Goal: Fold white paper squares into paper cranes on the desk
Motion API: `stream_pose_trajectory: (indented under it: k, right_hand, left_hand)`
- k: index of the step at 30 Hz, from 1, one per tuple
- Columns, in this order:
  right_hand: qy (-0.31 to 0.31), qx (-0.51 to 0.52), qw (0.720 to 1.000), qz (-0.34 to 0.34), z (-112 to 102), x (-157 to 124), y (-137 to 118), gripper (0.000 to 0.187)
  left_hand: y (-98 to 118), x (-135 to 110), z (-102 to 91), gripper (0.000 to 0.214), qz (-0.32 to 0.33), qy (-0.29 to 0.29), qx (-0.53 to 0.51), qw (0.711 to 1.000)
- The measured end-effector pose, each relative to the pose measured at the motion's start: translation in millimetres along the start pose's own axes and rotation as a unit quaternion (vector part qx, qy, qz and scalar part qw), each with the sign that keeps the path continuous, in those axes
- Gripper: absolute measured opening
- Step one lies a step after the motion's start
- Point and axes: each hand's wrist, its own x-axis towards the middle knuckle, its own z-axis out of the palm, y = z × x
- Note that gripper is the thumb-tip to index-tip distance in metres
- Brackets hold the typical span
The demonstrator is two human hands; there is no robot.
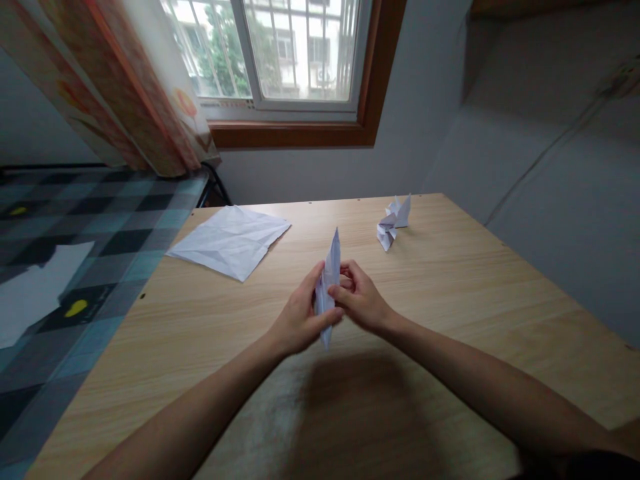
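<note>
A narrow folded white paper (331, 265) stands upright over the middle of the wooden table (450, 313), its point rising above my fingers. My left hand (299, 317) grips its left side with fingers and thumb closed on it. My right hand (361, 299) pinches the same folded paper from the right, fingers curled. Both hands meet around the paper's lower half, which they partly hide.
A creased white sheet (231, 240) lies flat at the table's far left. A finished folded paper figure (394, 220) sits at the far right centre. A bed with a checked cover (75, 253) borders the table's left edge. A wall runs along the right, a window behind.
</note>
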Motion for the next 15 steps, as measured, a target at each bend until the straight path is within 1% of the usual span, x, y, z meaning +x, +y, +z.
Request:
stream_pose_trajectory:
  k: [2, 5, 10, 15]
  right_hand:
    - [-0.01, 0.022, 1.0, 0.011, -0.8, 1.0, 3.3, 0.046]
    - [-0.012, 0.026, 0.999, 0.019, -1.2, 1.9, 4.4, 0.046]
    - [0.008, -0.007, 1.0, -0.021, -2.8, 4.0, 4.4, 0.048]
    - [0.011, -0.011, 1.0, -0.023, -2.6, 5.0, 4.4, 0.049]
  left_hand:
    - [3.9, 0.0, -1.3, 0.09, -0.013, -0.009, 0.014, 1.0]
    - [9.3, 0.4, -2.2, 0.088, -0.022, -0.014, 0.022, 0.999]
    - [9.0, 1.2, -1.4, 0.086, -0.023, -0.014, 0.004, 1.0]
    - [5.2, 1.1, -1.0, 0.084, -0.016, -0.011, -0.016, 1.0]
